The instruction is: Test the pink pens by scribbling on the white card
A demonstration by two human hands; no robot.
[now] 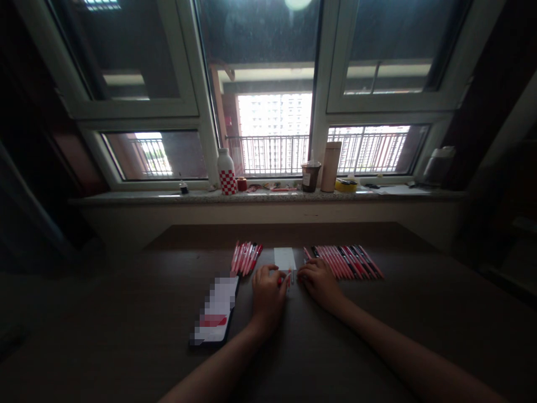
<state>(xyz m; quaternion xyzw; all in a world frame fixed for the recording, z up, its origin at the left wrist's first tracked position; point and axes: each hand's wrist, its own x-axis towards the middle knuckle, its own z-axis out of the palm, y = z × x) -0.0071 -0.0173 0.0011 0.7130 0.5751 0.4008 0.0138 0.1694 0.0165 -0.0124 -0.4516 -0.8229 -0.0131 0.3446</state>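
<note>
My left hand [267,294] and my right hand [319,281] rest close together on the dark table [126,313]. Both have their fingers curled around a red pen [288,278] held between them, the left on its body and the right at its other end. Just beyond the hands lies a small white card [285,258]. A small bunch of red pens [245,257] lies to the left of it, and a longer row of red pens [348,261] stretches to the right of my right hand.
A phone [215,310] lies flat on the table left of my left hand. On the windowsill [168,197] stand a red-checked bottle [227,172], a drink cup [311,177], a tall tumbler [330,167] and small items.
</note>
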